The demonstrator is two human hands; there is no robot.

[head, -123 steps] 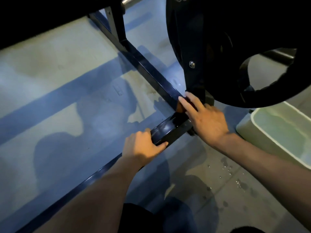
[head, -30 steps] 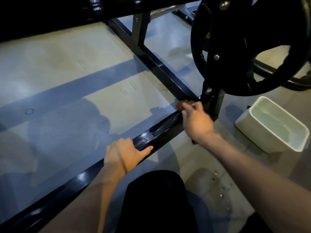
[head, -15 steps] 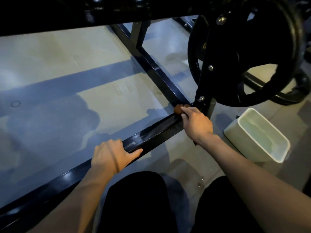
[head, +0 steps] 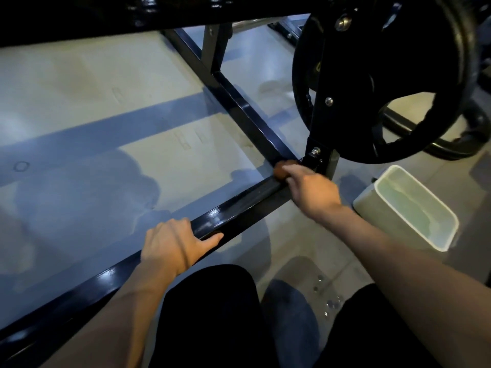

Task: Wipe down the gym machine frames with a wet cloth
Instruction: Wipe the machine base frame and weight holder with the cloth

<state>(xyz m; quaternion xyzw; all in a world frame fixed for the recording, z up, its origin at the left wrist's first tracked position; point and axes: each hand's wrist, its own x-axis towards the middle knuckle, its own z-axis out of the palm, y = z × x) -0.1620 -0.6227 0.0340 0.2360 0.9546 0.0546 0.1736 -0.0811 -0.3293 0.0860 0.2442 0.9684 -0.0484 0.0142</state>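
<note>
The frame rail (head: 239,208) is metal under glossy black paint, bright with reflections and a fine pebbled sheen near the left hand (head: 175,243), which grips it. The cross rail (head: 249,115) running away shares that glossy dark coat. The weight plate (head: 372,75) looks matt black with a slightly rough rim, and its upright bracket (head: 318,123) carries shiny bare-metal bolts. The cloth (head: 281,168) under the right hand (head: 310,189) is a soft-looking, matt, brownish-orange wad. The bin (head: 372,197) appears to be smooth, pale plastic with a dull finish. The floor (head: 79,88) is smooth and matt, with shiny water drops (head: 330,304) beading on it.
</note>
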